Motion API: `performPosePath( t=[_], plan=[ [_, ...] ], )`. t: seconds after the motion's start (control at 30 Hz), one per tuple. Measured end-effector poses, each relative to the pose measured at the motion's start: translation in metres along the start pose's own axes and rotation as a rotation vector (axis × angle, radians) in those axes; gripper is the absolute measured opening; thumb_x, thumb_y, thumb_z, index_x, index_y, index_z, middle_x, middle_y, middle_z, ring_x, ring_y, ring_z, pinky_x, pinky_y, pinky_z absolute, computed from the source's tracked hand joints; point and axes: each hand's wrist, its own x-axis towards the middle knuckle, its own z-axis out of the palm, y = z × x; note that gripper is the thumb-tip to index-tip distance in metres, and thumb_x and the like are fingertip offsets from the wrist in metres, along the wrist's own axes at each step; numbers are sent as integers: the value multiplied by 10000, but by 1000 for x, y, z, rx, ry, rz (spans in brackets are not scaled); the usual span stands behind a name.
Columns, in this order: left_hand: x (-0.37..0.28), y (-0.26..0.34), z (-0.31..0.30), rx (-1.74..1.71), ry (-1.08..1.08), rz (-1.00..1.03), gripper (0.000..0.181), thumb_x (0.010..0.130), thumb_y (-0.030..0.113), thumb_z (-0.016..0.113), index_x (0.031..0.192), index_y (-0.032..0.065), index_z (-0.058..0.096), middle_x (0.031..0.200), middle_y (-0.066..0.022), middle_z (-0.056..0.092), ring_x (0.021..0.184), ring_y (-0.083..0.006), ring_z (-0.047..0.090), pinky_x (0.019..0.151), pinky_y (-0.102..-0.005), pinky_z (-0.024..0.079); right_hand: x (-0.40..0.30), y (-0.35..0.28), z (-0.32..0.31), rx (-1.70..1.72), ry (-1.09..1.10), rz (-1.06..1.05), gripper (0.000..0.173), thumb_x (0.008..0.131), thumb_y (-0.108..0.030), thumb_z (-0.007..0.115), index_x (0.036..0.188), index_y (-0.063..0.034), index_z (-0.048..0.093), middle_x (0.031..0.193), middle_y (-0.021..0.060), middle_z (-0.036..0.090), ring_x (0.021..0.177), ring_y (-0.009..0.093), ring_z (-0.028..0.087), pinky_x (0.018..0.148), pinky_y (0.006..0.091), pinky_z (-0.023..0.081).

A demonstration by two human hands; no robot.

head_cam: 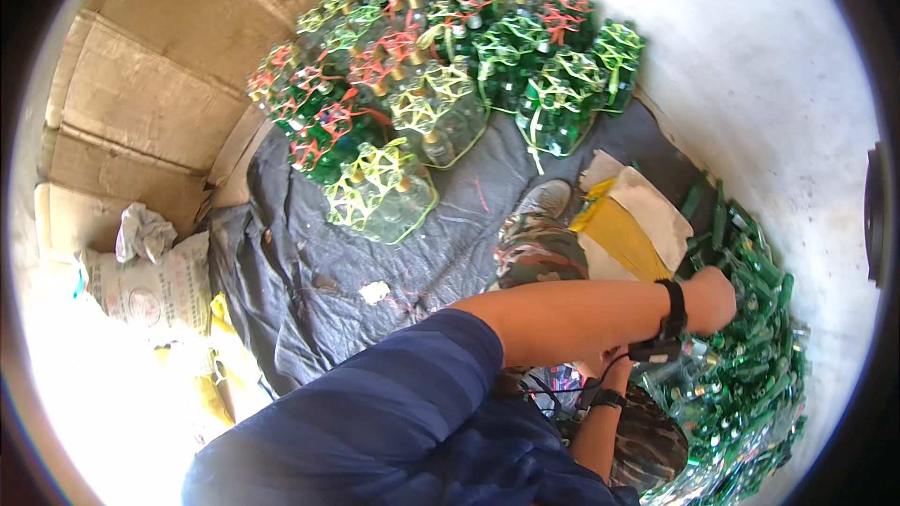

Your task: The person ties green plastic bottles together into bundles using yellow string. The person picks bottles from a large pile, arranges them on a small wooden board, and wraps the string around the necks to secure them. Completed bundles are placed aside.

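Note:
My left arm stretches across the view, and my left hand is bent into a loose fist at the near edge of a heap of green glass bottles. What its fingers do is hidden behind the back of the hand. Below the left forearm, my right hand is mostly covered by that forearm and a small black device with a cable. Whether the right hand holds anything cannot be seen. Clear bottles lie among the green ones, close to both hands.
Bundles of upright bottles, netted with red and yellow-green plastic strips, stand at the back on a dark sheet. Flattened cardboard with a yellow piece lies by my shoe. Cardboard panels and a woven sack are at left, a pale wall right.

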Motion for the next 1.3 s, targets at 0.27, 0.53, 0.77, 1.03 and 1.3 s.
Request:
performPosePath(
  t=[0.27, 0.53, 0.77, 1.03, 1.3],
  plan=[
    [5, -5, 2, -25, -69, -111, 231, 823, 236, 786, 1030, 181, 872, 1044, -26, 829, 930, -257, 796, 657, -468, 606, -17, -18, 21, -170, -27, 21, 180, 1064, -259, 707, 917, -181, 639, 723, -56, 562, 586, 103, 475, 558, 283, 402],
    [16, -13, 14, -31, -126, -166, 368, 859, 251, 786, 1211, 159, 842, 1160, -38, 816, 1016, -268, 788, 745, -508, 621, -7, -37, 3, -108, -179, -2, 178, 1077, -168, 661, 906, -128, 630, 728, -39, 569, 630, 107, 510, 580, 294, 436],
    [7, -23, 16, -18, -71, -178, 340, 860, 225, 780, 1189, 181, 852, 1166, -47, 819, 1009, -271, 794, 752, -484, 633, 23, -56, -15, -119, 58, -39, 184, 1070, -217, 679, 908, -144, 632, 753, -49, 575, 648, 106, 550, 602, 293, 480],
    [2, -33, 41, -149, 460, 0, 162, 706, 239, 737, 703, 80, 767, 722, -190, 724, 708, -393, 729, 634, -551, 559, 35, -52, -38, -51, -310, -19, 168, 1033, -194, 690, 1157, -96, 747, 971, 60, 762, 851, 254, 719, 783, 413, 614],
    [-21, -64, -21, -20, 184, -77, 169, 853, 121, 690, 935, 70, 829, 948, -194, 793, 933, -390, 781, 808, -499, 630, 77, -54, -26, 203, 134, 212, 300, 1049, -166, 679, 771, -92, 594, 606, 10, 534, 525, 173, 509, 584, 357, 534]
  ],
)
